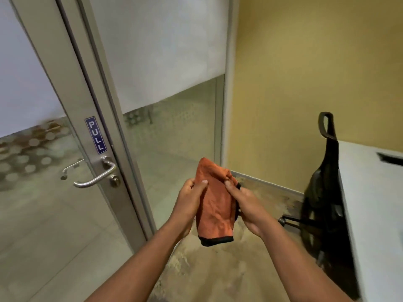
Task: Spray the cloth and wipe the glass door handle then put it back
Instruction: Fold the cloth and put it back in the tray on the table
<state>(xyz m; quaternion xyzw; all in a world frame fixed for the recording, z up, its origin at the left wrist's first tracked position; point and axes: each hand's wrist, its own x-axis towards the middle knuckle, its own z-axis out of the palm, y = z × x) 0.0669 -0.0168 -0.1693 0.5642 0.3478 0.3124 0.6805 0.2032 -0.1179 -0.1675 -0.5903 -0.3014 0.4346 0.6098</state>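
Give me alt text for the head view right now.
Both hands, left hand and right hand, hold an orange cloth in front of a glass door. Its metal lever handle, below a blue PULL sign, is untouched at left.

Left hand (189, 198): forearm bare, extended forward, fingers closed on folded orange microfibre cloth with black edging (214, 205). Right hand (244, 203): likewise, gripping opposite side.

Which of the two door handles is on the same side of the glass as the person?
The bright silver lever handle under the blue PULL sign. The other handle looks dimmer, seen through the glass left of it.
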